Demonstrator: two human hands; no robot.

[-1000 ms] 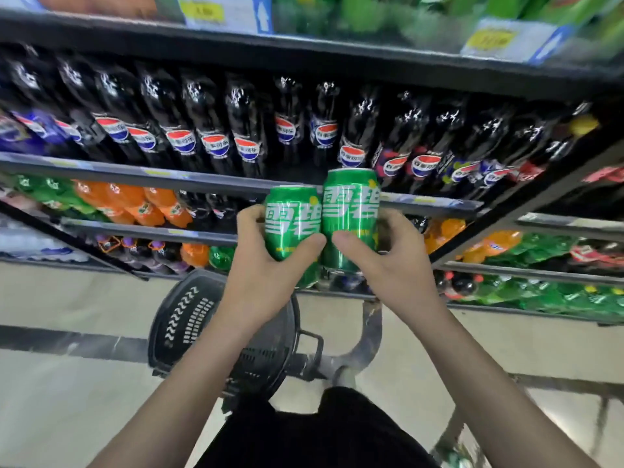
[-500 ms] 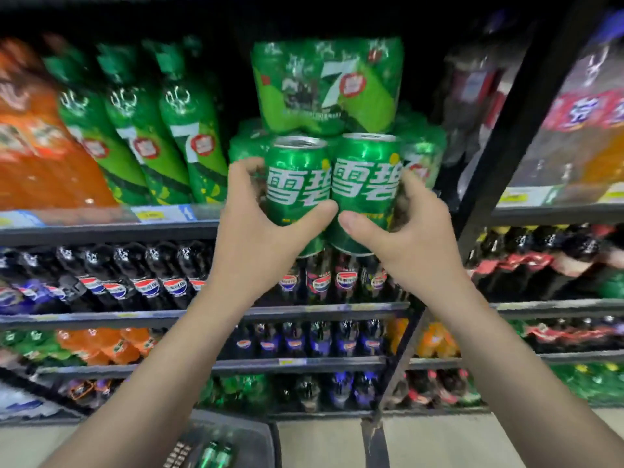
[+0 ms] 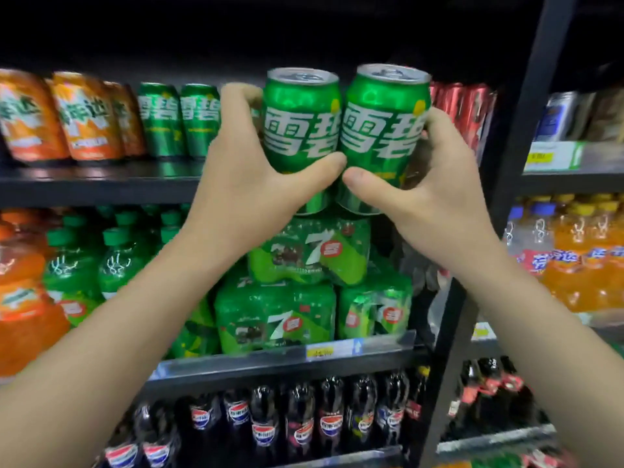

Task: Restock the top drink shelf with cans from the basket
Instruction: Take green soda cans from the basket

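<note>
My left hand [image 3: 246, 170] grips a green can [image 3: 300, 130] and my right hand [image 3: 435, 184] grips a second green can [image 3: 385, 130]. The two cans stand upright, side by side and touching, held in front of the top shelf [image 3: 101, 184]. Their bases hang just below the shelf's front edge. Green cans of the same kind [image 3: 179, 119] stand on that shelf to the left of my hands. The basket is out of view.
Orange cans [image 3: 81, 119] fill the top shelf's left end and red cans [image 3: 462, 109] stand at its right. Green multipacks [image 3: 304, 288] and bottles [image 3: 111, 265] sit one shelf down, dark cola bottles [image 3: 297, 420] below. A black upright post [image 3: 526, 130] divides the shelving at right.
Both hands have lifted the two green cans from beside the basket up past the lower shelves to the top shelf's level. The view has tilted upward and the basket has dropped out of sight.
</note>
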